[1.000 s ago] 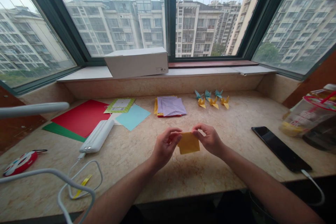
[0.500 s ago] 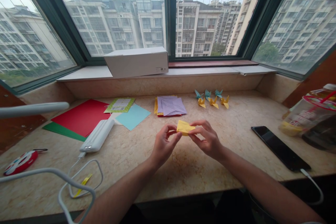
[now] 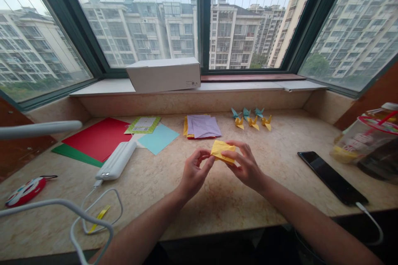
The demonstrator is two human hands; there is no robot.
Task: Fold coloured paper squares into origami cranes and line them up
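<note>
A folded piece of yellow origami paper (image 3: 220,148) is held up over the stone counter (image 3: 199,198) between my two hands. My left hand (image 3: 195,172) pinches its left corner between thumb and fingers. On the other side, my right hand (image 3: 247,165) grips the right part, fingers in front and behind. Beyond the hands lies a stack of lilac and yellow folded papers (image 3: 203,126). To the right of that stack stand small paper cranes, a teal row (image 3: 246,113) behind a yellow row (image 3: 253,122).
Red (image 3: 99,138), green (image 3: 77,156) and light blue paper sheets (image 3: 158,138) lie left, beside a white power bank (image 3: 116,161) with a cable. A black phone (image 3: 332,178) and a plastic cup (image 3: 357,140) are right. A white box (image 3: 164,76) sits on the sill.
The yellow paper has turned and tilted, showing more of its face. My right hand's fingers have shifted further over its right part; my left hand stays nearly in place.
</note>
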